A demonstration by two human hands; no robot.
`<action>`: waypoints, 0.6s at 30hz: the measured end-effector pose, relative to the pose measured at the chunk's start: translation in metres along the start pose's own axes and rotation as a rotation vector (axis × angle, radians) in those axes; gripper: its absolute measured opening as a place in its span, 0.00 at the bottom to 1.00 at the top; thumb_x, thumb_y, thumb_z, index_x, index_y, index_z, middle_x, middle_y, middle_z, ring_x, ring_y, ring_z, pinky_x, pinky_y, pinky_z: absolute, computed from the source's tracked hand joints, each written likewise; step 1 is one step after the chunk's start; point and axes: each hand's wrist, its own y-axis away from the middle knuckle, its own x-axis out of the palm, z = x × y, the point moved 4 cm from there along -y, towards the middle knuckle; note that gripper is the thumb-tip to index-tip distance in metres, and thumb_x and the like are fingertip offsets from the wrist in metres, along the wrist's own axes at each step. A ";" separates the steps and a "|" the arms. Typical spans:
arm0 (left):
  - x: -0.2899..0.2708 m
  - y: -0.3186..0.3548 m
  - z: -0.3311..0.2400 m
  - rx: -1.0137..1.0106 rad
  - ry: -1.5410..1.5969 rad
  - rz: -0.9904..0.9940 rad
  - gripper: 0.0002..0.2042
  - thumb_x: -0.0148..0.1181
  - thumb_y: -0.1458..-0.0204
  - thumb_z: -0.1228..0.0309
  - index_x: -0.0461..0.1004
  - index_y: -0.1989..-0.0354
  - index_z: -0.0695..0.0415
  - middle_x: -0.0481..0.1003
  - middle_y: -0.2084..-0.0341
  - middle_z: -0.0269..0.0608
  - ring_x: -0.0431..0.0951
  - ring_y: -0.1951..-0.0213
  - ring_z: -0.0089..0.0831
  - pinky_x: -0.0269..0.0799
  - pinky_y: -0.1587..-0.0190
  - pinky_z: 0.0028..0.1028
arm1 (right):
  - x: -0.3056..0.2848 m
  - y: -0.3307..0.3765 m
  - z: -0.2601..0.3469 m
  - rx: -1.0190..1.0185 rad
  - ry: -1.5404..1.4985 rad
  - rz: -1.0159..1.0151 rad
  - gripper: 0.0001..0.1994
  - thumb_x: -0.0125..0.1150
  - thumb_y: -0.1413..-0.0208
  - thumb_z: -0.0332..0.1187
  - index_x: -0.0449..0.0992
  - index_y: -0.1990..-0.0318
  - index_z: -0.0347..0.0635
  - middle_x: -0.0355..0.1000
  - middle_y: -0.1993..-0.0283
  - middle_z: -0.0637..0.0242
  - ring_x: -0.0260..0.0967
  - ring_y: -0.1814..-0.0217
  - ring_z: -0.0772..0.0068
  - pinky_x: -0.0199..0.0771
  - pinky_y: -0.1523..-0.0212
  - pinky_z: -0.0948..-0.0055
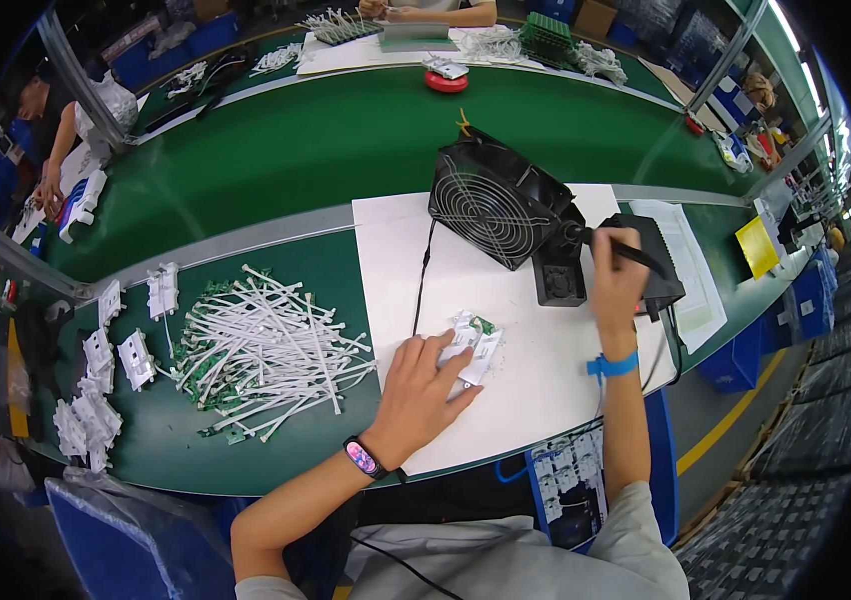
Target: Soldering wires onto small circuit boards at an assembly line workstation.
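Note:
My left hand [421, 385] rests on the white paper sheet [506, 300], its fingers pressing a small white plastic part with a green circuit board [476, 342]. My right hand [616, 280] is raised further right and grips a black soldering iron [636, 252], its tip pointing toward the black holder [559, 282] below the fan. A black square fan [499, 207] stands tilted just beyond both hands. A blue band circles my right wrist, and a watch sits on my left wrist.
A heap of white strips with green boards [266, 352] lies left of the paper, with white plastic housings [96, 385] further left. A green conveyor belt [346, 140] runs behind. Other people work at the far side and at the left.

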 end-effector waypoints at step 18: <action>-0.129 -0.013 0.052 -0.168 -0.090 -0.548 0.22 0.74 0.57 0.67 0.80 0.51 0.58 0.76 0.47 0.50 0.73 0.47 0.50 0.69 0.41 0.43 | 0.016 0.037 -0.025 0.190 -0.023 0.019 0.15 0.70 0.42 0.28 0.67 0.56 0.37 0.55 0.73 0.74 0.50 0.73 0.83 0.53 0.74 0.77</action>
